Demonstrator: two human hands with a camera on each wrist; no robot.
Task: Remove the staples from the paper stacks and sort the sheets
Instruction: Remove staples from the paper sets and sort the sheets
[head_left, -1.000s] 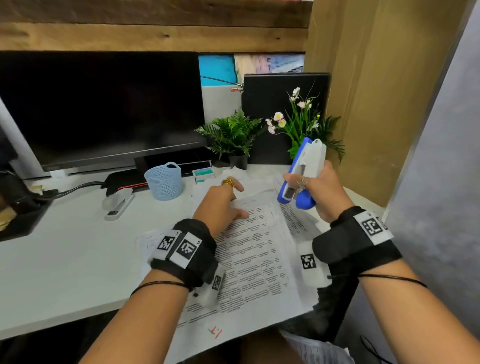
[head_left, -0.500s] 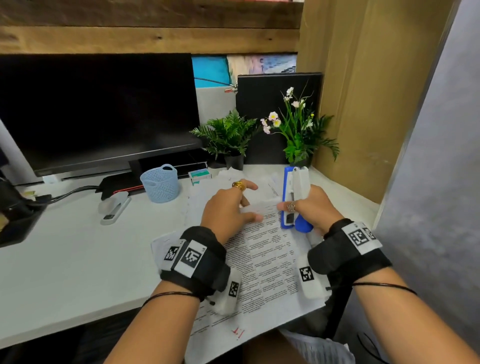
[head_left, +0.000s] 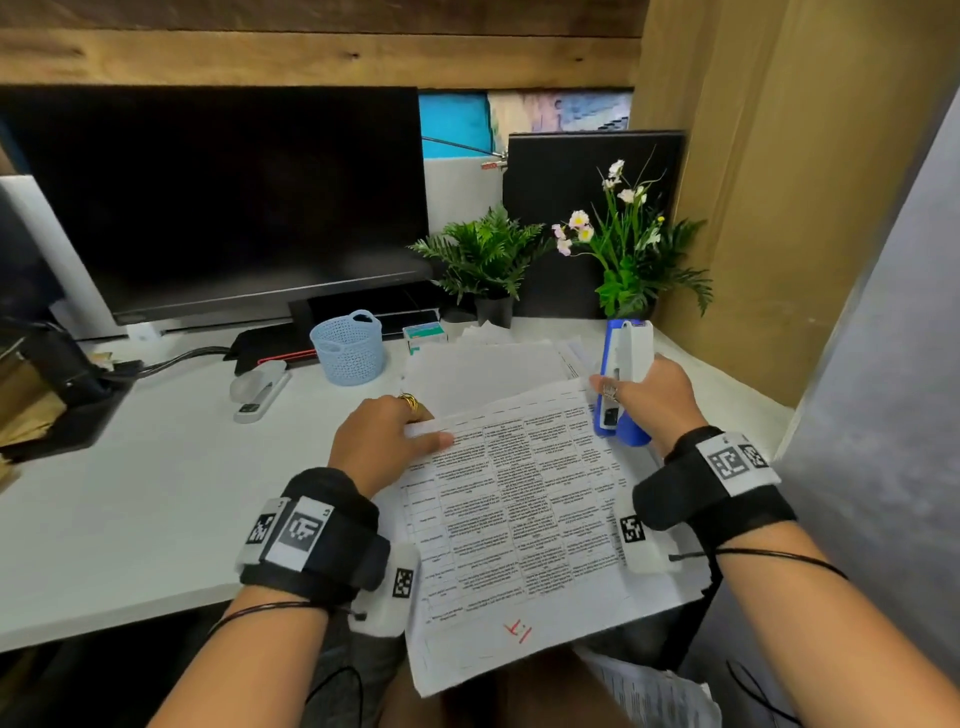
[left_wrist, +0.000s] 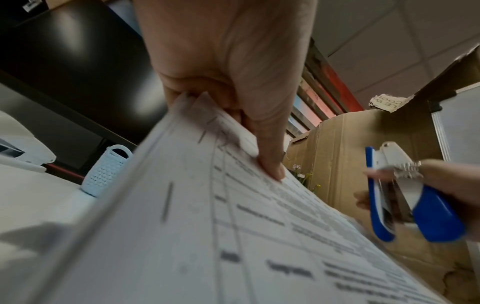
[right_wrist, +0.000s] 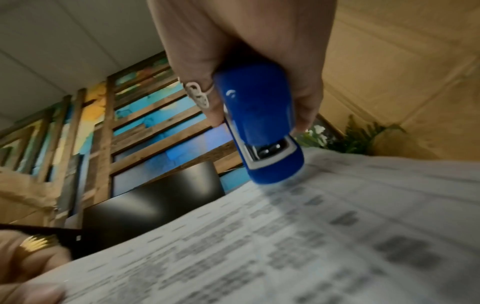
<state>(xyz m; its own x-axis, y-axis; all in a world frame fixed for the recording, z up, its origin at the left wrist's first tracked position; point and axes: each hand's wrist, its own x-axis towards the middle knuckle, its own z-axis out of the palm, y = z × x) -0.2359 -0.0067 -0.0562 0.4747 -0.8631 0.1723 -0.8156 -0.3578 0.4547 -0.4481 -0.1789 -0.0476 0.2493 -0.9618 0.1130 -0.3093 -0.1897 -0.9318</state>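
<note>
A printed paper stack (head_left: 524, 509) with table text lies on the desk and overhangs its front edge. My left hand (head_left: 384, 441) pinches its upper left corner, thumb on top, as the left wrist view shows (left_wrist: 233, 115). My right hand (head_left: 649, 400) grips a blue and white stapler (head_left: 621, 379) held upright beside the stack's upper right corner. In the right wrist view the stapler (right_wrist: 259, 123) points its blue end down at the paper (right_wrist: 285, 236). More white sheets (head_left: 483, 374) lie behind the stack.
A light blue mesh basket (head_left: 348, 345) and a white stapler (head_left: 260, 387) sit on the white desk (head_left: 130, 493) to the left. A dark monitor (head_left: 218, 197), two potted plants (head_left: 483, 260) and a small box (head_left: 423, 332) stand behind. A cardboard wall (head_left: 779, 208) closes the right side.
My right hand has lowered the blue stapler from a raised, tilted position down beside the stack's upper right corner. My left hand has shifted to pinch the stack's upper left corner.
</note>
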